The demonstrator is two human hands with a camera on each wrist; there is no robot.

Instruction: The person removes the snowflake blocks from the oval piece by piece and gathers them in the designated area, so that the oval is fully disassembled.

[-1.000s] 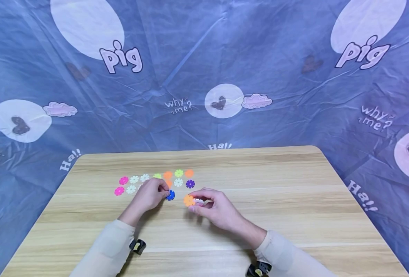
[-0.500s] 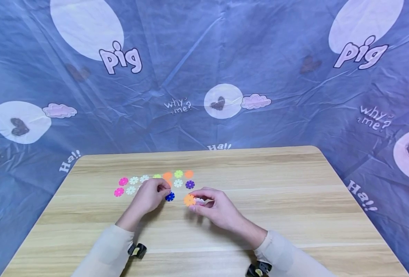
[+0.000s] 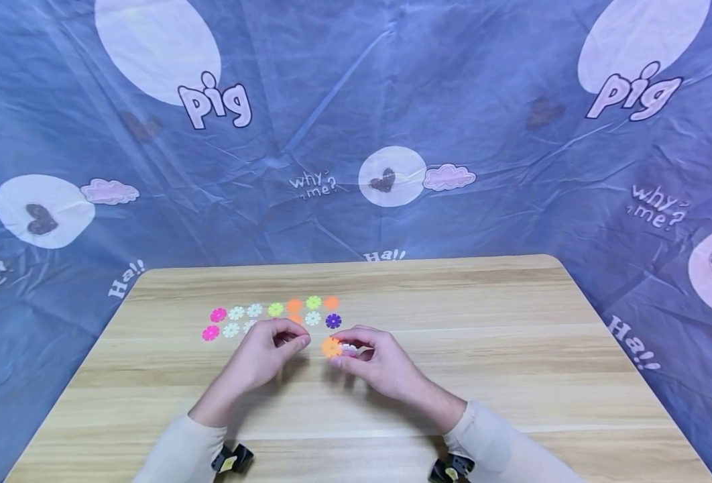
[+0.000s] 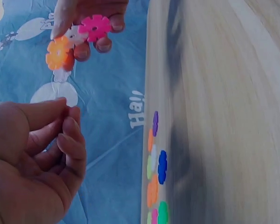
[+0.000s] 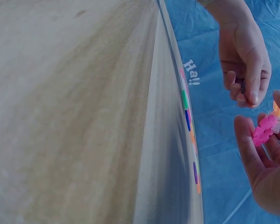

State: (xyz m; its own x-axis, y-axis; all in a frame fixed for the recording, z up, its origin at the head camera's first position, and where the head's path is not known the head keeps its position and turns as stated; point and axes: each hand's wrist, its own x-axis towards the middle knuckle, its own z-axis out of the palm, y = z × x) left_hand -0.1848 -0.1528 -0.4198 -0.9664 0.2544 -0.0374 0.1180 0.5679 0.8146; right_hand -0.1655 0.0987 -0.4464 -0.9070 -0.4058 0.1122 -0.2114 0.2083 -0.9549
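My right hand [image 3: 375, 357] holds a short chain of joined plastic snowflake discs above the table. In the left wrist view the chain shows an orange disc [image 4: 58, 53], a white disc [image 4: 74, 35] and a pink disc [image 4: 95, 28]. Just left of it my left hand [image 3: 265, 352] hovers with thumb and index fingertips together. Whether something thin sits between those fingertips is hidden. Below the left hand, a blue snowflake disc [image 4: 162, 167] and a green one [image 4: 163, 213] lie on the table, both covered by that hand in the head view.
Loose discs lie in rows on the wooden table [image 3: 452, 335], including a purple one [image 3: 333, 320], an orange one [image 3: 331, 302] and a pink one [image 3: 210, 333]. A blue printed cloth [image 3: 332, 121] hangs behind the table's far edge.
My left hand has come away from the blue disc, rightward and slightly nearer, toward the chain. The right hand stays almost still with the chain in its grip.
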